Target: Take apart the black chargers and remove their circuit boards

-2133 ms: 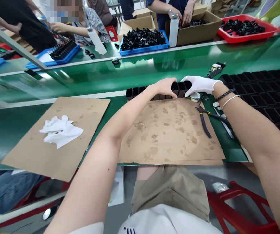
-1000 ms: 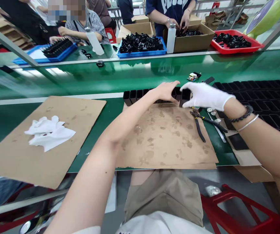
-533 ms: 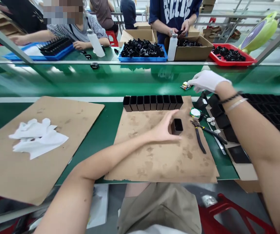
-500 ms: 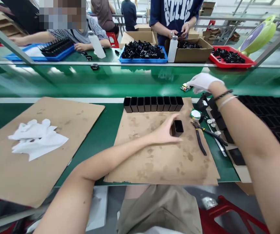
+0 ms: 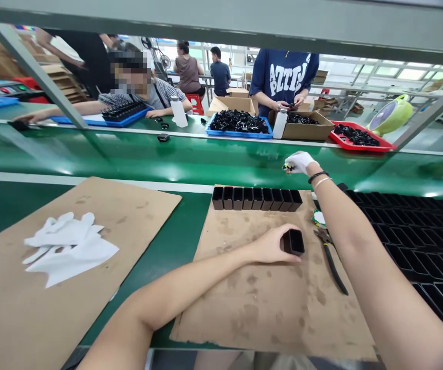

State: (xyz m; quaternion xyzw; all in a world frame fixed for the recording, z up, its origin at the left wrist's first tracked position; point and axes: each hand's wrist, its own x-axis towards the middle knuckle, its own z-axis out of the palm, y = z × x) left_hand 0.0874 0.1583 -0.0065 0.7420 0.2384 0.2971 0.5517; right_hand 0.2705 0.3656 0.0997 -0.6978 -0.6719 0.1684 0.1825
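Note:
My bare left hand (image 5: 271, 245) grips a small black open-topped plastic case (image 5: 293, 241) that rests on a stained cardboard sheet (image 5: 268, 303). Behind it, several more black cases (image 5: 257, 199) stand side by side in a row at the sheet's far edge. My right hand (image 5: 297, 161), in a white glove, reaches out over the green belt (image 5: 190, 159) and its fingers close on a small circuit board (image 5: 288, 167).
Pliers (image 5: 331, 259) lie right of the cardboard, beside black trays (image 5: 422, 241) of empty cells. A second cardboard sheet (image 5: 52, 288) on the left carries white gloves (image 5: 67, 246). Across the belt other people work at a blue bin (image 5: 240, 123), a box (image 5: 302, 126) and a red tray (image 5: 356, 137).
My left hand drew one black case from the row to the middle of the cardboard and closed on it. My right hand reached over the belt and picked up the small circuit board.

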